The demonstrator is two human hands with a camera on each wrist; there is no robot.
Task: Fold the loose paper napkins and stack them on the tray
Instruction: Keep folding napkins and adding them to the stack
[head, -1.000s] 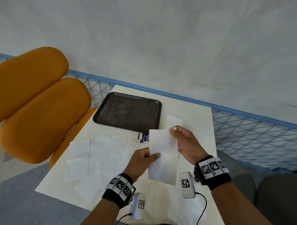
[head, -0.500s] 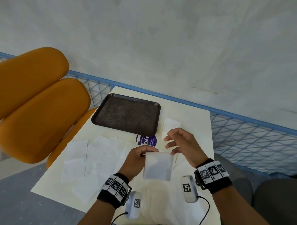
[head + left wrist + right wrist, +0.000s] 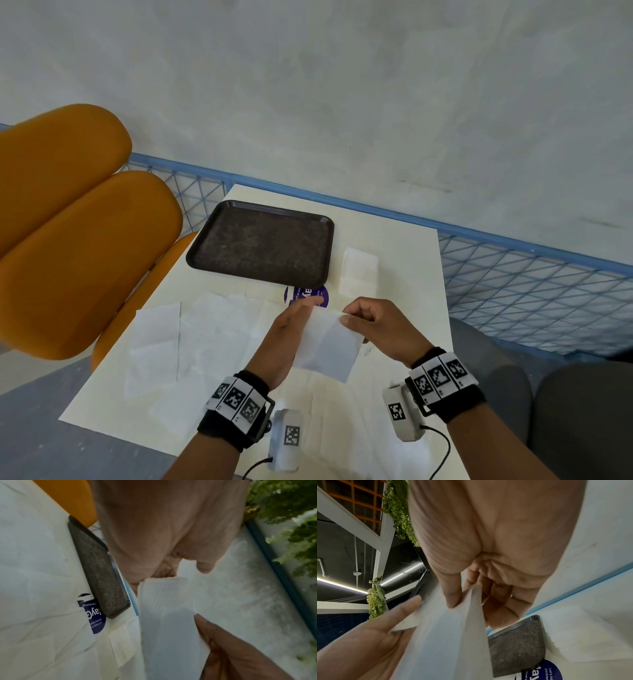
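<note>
I hold a white paper napkin (image 3: 329, 346) in the air above the table's front middle. My left hand (image 3: 301, 315) holds its left edge, fingers stretched along the paper. My right hand (image 3: 349, 317) pinches the top right corner between thumb and forefinger. The right wrist view shows the napkin (image 3: 445, 635) bent lengthwise into a ridge under my thumb. The dark tray (image 3: 260, 240) lies bare at the table's far left. One folded napkin (image 3: 358, 270) rests on the table just right of the tray. Several loose napkins (image 3: 205, 335) are spread flat on the left.
A round blue sticker (image 3: 308, 294) sits on the cream table (image 3: 404, 274) just in front of the tray. Orange seat cushions (image 3: 78, 240) stand close to the left edge. A blue mesh railing (image 3: 531, 284) runs behind and to the right.
The tall sheet was folded down to about half its height and held by my left hand alone. My right hand has now come back and pinched its top right corner.
</note>
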